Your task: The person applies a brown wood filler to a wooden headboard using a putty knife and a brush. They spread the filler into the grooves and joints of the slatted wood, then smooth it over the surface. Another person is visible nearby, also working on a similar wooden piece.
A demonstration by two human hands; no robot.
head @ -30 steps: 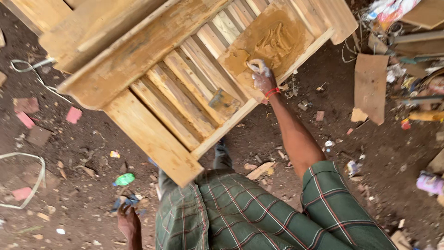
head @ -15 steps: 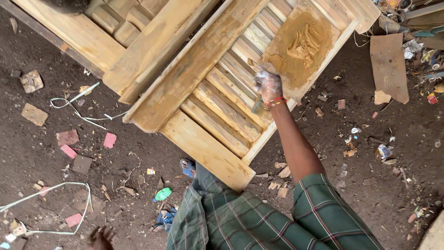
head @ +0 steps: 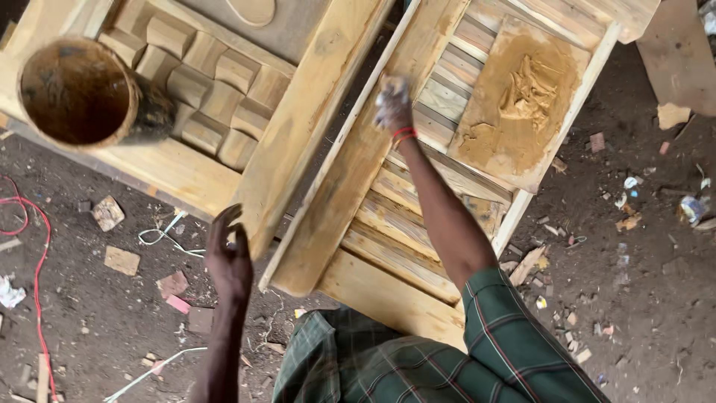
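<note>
No labels, signs or screens show. The only package-like things are a few small crumpled wrappers (head: 691,207), whitish and pale, lying on the dirt floor (head: 641,298) at the right edge.

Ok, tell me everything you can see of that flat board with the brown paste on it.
The flat board is a pale wooden rectangle lying askew on the slatted panel, near its right edge. Yellowish-brown paste covers most of its face, smeared thin at the edges and heaped into ridges at the middle. The right hand, whitish with residue, presses the panel's long rail to its left, not touching it.
</note>
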